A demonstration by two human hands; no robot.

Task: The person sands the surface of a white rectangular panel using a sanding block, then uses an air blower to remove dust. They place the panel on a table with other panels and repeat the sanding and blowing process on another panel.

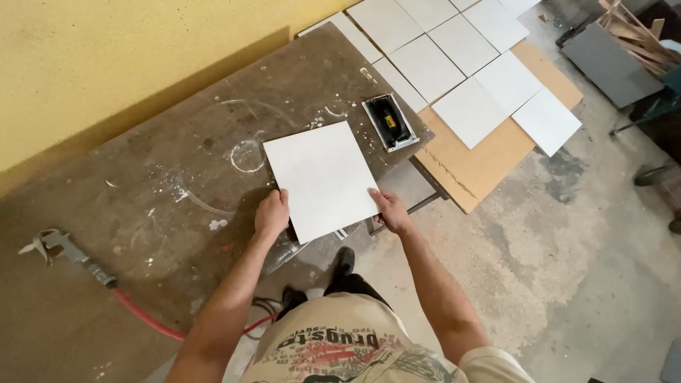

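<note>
Both hands are on the white tile (320, 177) now: left hand (272, 213) curls its fingers over the near left edge, right hand (387, 210) clamps the near right corner. The tile lies flat on the stained workbench (142, 177), its near edge overhanging, a black-handled float (389, 121) just beyond, air gun (53, 245) far left

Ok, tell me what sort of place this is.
Probably a tiling workshop: a stained workbench, white tiles laid out on a board, an air gun on a red hose, and a rough concrete floor.
</note>
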